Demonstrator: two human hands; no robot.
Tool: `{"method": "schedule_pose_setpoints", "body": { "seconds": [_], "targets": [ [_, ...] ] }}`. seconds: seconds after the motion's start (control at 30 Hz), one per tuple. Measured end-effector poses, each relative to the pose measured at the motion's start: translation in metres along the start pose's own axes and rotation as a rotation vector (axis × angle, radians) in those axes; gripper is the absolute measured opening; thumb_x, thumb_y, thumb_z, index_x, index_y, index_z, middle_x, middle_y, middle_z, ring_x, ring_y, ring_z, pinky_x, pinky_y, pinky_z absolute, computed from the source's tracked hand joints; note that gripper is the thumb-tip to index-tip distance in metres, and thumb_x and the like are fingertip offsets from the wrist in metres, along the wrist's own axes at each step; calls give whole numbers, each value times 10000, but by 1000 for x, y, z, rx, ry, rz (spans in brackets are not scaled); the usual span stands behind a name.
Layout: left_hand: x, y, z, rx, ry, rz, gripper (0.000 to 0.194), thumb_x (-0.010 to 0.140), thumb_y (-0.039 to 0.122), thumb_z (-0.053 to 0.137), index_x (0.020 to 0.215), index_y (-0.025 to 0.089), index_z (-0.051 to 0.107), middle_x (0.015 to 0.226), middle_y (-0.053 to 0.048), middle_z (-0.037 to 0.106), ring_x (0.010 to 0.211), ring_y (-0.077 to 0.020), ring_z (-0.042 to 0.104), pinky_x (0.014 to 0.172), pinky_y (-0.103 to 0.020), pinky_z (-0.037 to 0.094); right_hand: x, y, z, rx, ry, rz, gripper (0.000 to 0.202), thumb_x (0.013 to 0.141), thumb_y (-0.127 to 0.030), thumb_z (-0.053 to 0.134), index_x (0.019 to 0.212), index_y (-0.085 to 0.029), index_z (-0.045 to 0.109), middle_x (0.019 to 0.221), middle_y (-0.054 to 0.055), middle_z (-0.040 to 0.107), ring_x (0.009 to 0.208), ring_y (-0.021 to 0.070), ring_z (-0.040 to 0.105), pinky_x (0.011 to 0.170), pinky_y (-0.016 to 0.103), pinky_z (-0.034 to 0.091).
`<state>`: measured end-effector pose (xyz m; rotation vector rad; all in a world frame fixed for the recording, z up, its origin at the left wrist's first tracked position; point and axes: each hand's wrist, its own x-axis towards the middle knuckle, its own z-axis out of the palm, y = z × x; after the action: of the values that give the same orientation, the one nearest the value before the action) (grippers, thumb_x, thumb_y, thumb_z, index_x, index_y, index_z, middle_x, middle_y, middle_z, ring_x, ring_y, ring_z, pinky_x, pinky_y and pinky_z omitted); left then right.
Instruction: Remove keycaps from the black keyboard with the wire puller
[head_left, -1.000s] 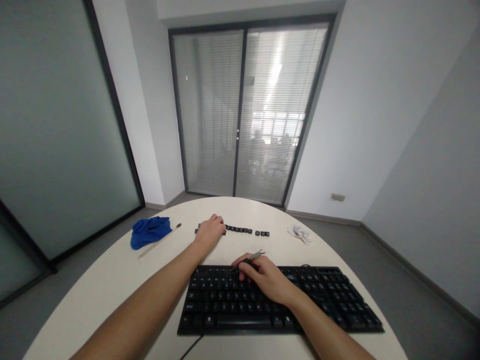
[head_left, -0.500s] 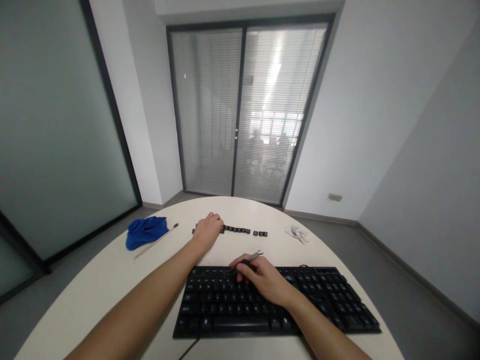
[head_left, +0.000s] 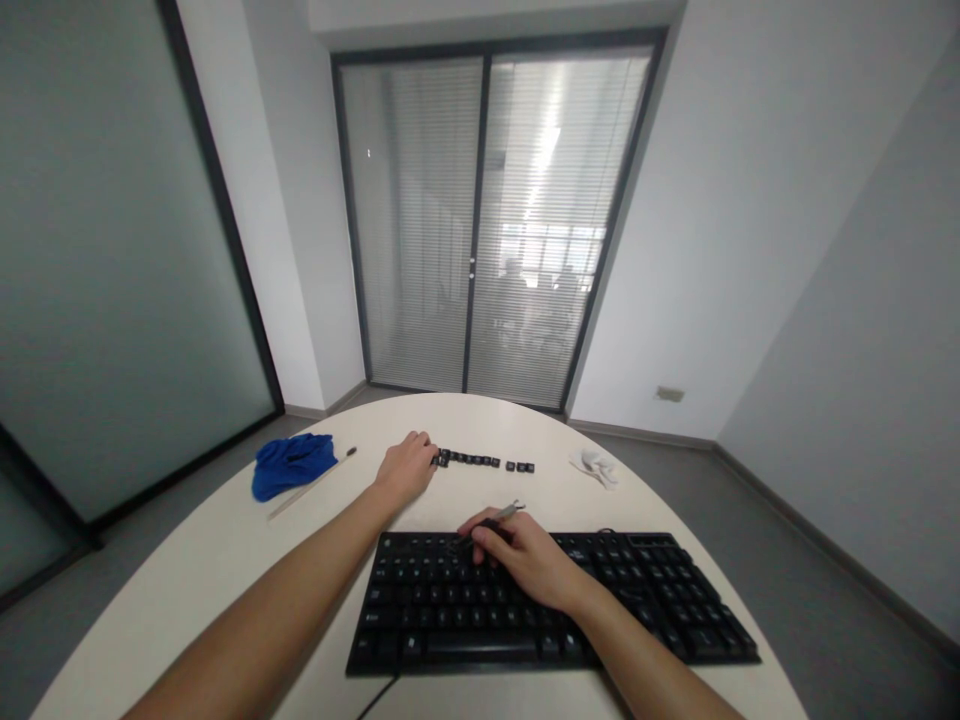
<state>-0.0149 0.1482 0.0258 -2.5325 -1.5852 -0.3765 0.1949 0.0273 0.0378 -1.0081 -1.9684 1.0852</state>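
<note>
A black keyboard (head_left: 480, 615) lies near the table's front edge. My right hand (head_left: 521, 560) rests over its upper rows, fingers closed round a small tool (head_left: 510, 511) with a grey metal end. Farther back, a row of loose black keycaps (head_left: 476, 460) runs across the tabletop. At the left end of that row is my left hand (head_left: 407, 466), palm down, its fingertips beside the keycaps; whether it grips one is hidden.
On the round white table (head_left: 202, 570), a blue cloth (head_left: 294, 465) and a thin brush (head_left: 311, 485) lie at the left. A crumpled white cloth (head_left: 596, 468) is at the right. A black cable (head_left: 379, 697) leaves the keyboard's front.
My left hand has shifted slightly to the left, showing more of the keycaps at that end of the row. My right hand and the tool have stayed in place.
</note>
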Motion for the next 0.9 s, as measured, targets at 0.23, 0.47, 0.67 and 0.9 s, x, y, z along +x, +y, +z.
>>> {"method": "schedule_pose_setpoints", "body": {
  "seconds": [0.23, 0.47, 0.67, 0.9],
  "targets": [
    [-2, -1, 2, 15, 1, -6, 165, 907, 244, 503, 972, 213, 652, 1071, -95, 576, 1075, -251, 481, 790, -339, 472, 0, 0, 0, -8, -3, -24, 360, 953, -415, 475, 824, -164, 699, 781, 23, 641, 675, 130, 553, 652, 248, 446],
    [-1, 3, 0, 6, 12, 31, 209, 899, 255, 525, 1088, 239, 610, 1079, -83, 576, 1089, -251, 481, 798, -347, 477, 0, 2, 1, 7, -9, -14, 342, 954, -428, 474, 1037, -186, 701, 749, 11, 629, 659, 133, 547, 635, 248, 443],
    [5, 9, 2, 14, 14, 44, 173, 912, 282, 508, 987, 223, 652, 1059, -91, 574, 1078, -257, 482, 768, -339, 485, 0, 3, 0, 13, -8, 1, 338, 953, -428, 474, 1000, -179, 698, 764, 13, 635, 664, 133, 554, 635, 247, 445],
    [4, 10, 1, 11, 0, 20, 170, 914, 274, 506, 933, 206, 660, 1047, -101, 577, 1057, -261, 490, 749, -344, 490, -1, -1, 0, 7, -5, -13, 354, 954, -405, 477, 808, -160, 685, 772, 17, 637, 664, 125, 555, 649, 242, 443]
  ]
}}
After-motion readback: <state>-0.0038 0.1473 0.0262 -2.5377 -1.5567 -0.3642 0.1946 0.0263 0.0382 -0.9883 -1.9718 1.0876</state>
